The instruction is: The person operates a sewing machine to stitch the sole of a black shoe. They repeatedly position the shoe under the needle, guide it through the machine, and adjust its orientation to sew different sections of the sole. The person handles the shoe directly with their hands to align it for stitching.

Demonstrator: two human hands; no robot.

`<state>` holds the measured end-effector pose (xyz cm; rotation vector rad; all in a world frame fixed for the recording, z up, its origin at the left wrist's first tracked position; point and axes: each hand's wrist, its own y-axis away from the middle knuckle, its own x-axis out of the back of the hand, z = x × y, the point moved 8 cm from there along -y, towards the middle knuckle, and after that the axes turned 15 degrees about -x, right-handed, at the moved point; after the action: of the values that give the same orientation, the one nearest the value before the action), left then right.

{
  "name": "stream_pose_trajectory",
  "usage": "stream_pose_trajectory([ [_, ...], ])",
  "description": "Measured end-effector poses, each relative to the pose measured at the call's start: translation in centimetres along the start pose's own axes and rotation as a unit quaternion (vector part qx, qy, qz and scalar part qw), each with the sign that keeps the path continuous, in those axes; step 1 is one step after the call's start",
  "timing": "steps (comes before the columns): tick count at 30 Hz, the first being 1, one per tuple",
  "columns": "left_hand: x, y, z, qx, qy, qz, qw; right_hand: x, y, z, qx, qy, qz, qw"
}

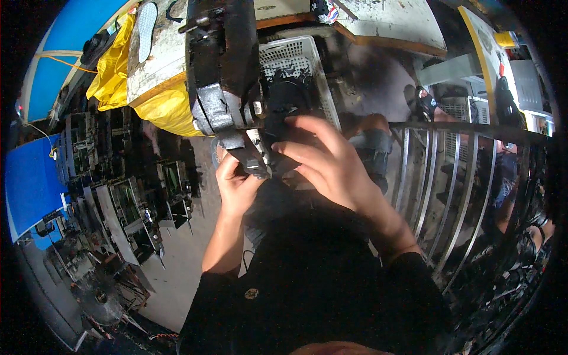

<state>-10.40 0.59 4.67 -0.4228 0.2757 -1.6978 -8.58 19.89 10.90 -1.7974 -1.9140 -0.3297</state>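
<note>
In front of me a dark machine head [222, 71] hangs down, with a worn bare-metal clamp-like section [216, 109] at its lower end. Just beneath it, my left hand [236, 186] is closed, thumb and fingers pinching a small dark piece [251, 164] whose kind I cannot make out. From the right, my right hand [337, 163] reaches in beside the machine's tip. Its fingers are bent, with thumb and forefinger around something black that merges with the dark background. A pale narrow machine part [258, 145] stands between the two hands.
Behind the machine sits a white plastic basket [322, 77] with black pieces inside. A metal bar rack [438, 189] stands at right, dark metal equipment [127, 207] at left. A yellow sheet [168, 112] drapes below a worktable [155, 71] holding a pale sole-shaped piece [147, 29]. Other people are partly visible at right.
</note>
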Motion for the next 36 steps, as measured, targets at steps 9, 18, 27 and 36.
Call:
stream_pose_trajectory([
  [9, 0.1, 0.7, -1.6, -0.005, 0.025, -0.039, 0.999, -0.3, -0.2, 0.3, -0.033, -0.012, -0.015, 0.999],
  [18, -1.9, -1.4, 1.7, -0.024, 0.021, -0.049, 0.998, 0.9, 1.0, 0.6, -0.027, -0.032, 0.007, 0.999],
  [27, -1.2, -1.1, 1.3, -0.072, -0.029, -0.046, 0.996, 0.7, 0.3, 0.0, -0.024, -0.014, -0.012, 1.0],
  [36, -1.0, 0.1, -0.7, -0.003, 0.043, -0.01, 0.999, 0.7, 0.1, -0.7, 0.001, 0.023, 0.009, 1.0],
])
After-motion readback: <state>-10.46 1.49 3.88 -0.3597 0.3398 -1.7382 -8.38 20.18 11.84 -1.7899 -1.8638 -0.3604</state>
